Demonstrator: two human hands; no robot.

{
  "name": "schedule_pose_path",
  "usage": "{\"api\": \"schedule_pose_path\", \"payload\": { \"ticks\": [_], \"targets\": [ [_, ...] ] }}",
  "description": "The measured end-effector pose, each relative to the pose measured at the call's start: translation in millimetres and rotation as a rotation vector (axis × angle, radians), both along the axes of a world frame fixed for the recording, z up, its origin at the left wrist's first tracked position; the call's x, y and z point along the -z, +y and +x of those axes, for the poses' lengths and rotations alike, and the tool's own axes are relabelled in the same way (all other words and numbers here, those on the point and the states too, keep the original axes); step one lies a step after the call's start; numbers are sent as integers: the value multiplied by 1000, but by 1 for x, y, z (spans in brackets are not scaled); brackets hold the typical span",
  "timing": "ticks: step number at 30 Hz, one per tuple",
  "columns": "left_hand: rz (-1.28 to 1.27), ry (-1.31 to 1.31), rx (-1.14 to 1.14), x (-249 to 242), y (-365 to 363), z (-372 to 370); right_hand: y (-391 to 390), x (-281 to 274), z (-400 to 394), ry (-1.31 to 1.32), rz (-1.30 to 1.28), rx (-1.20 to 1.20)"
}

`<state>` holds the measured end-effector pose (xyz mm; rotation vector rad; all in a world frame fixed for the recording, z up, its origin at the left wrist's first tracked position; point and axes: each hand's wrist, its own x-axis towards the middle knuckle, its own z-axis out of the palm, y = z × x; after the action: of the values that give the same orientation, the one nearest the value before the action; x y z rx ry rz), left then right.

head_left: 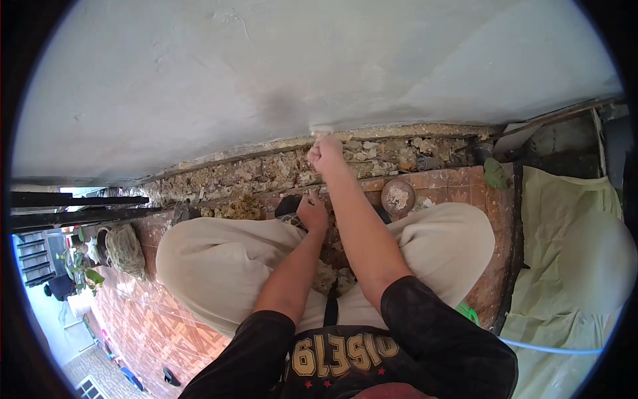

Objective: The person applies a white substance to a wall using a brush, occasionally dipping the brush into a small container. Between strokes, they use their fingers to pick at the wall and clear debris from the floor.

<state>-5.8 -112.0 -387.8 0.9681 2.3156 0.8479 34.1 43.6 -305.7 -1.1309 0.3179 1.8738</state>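
My right hand (325, 154) is closed round a small pale tool (321, 131), whose flat end touches the foot of the grey wall (279, 73). Lower and to the left, my left hand (312, 211) is held in front of my crossed legs with its fingers curled; a small thin thing shows at the fingertips, too small to name. Between wall and tiles runs a rough strip of rubble (252, 169). A round brown bowl (398, 197) with pale crumbs in it sits on the tiles to the right of my right forearm.
Dark beams (80, 209) jut in from the left. A pale green sheet (551, 246) hangs or lies at the right, with a blue hose (551, 348) across it. A large leaf (495, 173) is by the rubble. Plants and a sack (124, 251) stand at the left.
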Motion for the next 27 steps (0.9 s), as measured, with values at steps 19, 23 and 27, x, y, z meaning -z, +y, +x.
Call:
{"api": "schedule_pose_path", "payload": {
  "ticks": [19,23,27],
  "targets": [
    [129,58,210,46,-8,-3,-32,-4,-69,194,101,-277],
    [146,66,221,41,-8,-2,-5,-1,-23,224,-137,278],
    [51,-48,84,-6,0,3,18,1,5,142,-24,399]
  ]
}}
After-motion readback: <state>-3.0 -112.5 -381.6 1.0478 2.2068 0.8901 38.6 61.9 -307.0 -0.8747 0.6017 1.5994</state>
